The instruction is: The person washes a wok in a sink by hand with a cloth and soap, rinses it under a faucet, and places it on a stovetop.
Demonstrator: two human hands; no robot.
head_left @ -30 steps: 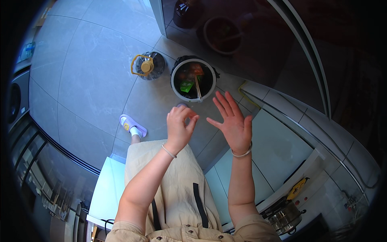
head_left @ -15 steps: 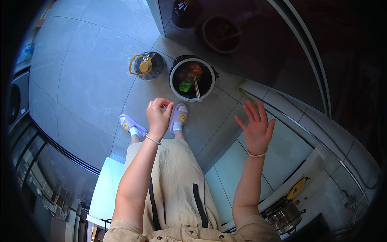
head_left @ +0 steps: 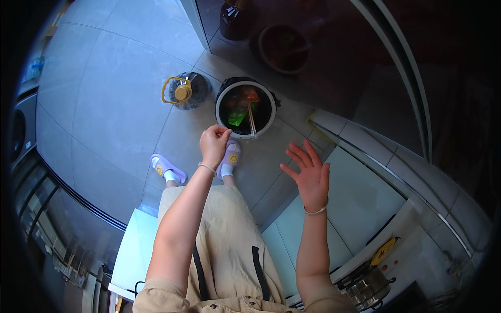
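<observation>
In the head view I look straight down along a beige dress to a grey tiled floor (head_left: pixel 104 104). The left hand (head_left: pixel 214 145) is raised over the floor with its fingers curled in and the fingertips pinched together; I cannot tell if something small is between them. It is just beside the near rim of a round bin (head_left: pixel 245 108) with a white rim and a black liner, which stands on the floor in front of the feet. Inside the bin I see a green wrapper, some red scraps and a pair of thin sticks leaning on the rim.

The right hand (head_left: pixel 309 175) is open, with fingers spread and the palm turned to the left, and it holds nothing. It is well apart from the bin, above the edge of a pale table (head_left: pixel 360 193) on the right. Each wrist has a thin bracelet.

To the left of the bin stands a clear plastic jug (head_left: pixel 187 91) with a yellow cap and yellow handle. Two lilac slippers (head_left: pixel 168 168) with white socks are on the tiles below the left hand. At the lower right, a steel pot (head_left: pixel 365 287) sits on the table.
</observation>
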